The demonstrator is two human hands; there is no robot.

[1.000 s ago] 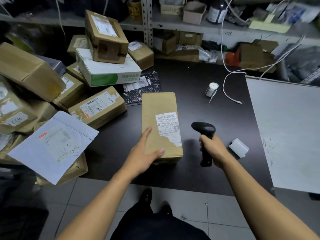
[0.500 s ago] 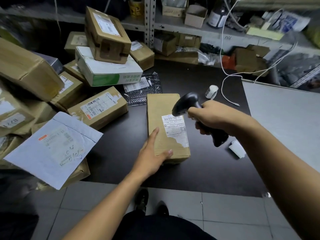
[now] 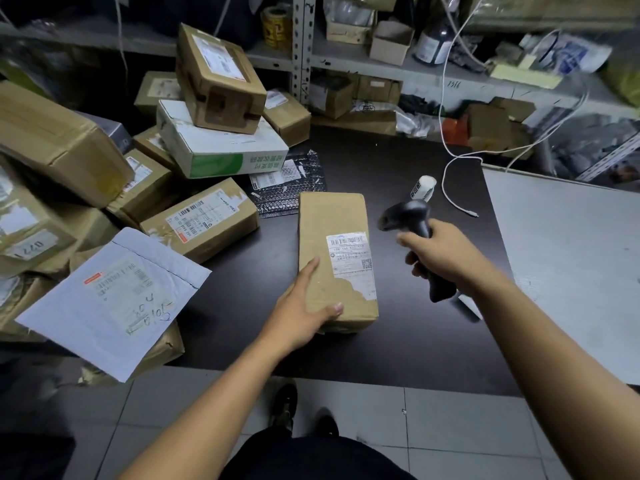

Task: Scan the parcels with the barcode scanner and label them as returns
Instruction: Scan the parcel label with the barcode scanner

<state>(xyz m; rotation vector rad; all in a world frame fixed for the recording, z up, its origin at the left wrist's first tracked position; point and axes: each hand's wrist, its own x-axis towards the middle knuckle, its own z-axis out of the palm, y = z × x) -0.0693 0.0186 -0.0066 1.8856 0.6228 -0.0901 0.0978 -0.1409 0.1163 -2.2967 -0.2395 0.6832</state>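
A long brown cardboard parcel point(image 3: 332, 258) lies flat on the dark tabletop point(image 3: 398, 341), its white shipping label point(image 3: 351, 263) facing up on the right half. The left hand point(image 3: 301, 310) steadies the parcel's near left corner — fingers laid along the left edge, thumb pressed flat across the top face. The right hand point(image 3: 440, 254) is clenched around the grip of a black barcode scanner point(image 3: 414, 237), held in the air just to the right of the parcel with its head turned left toward the label. At left, a heap of taped cardboard parcels point(image 3: 199, 223) — among them a white-and-green box point(image 3: 214, 150) — and a white padded mailer point(image 3: 114, 299) overhanging the table's edge. Behind the scanner stands a small label roll point(image 3: 423, 188); a white cable point(image 3: 450, 188) trails onto the tabletop beside it.
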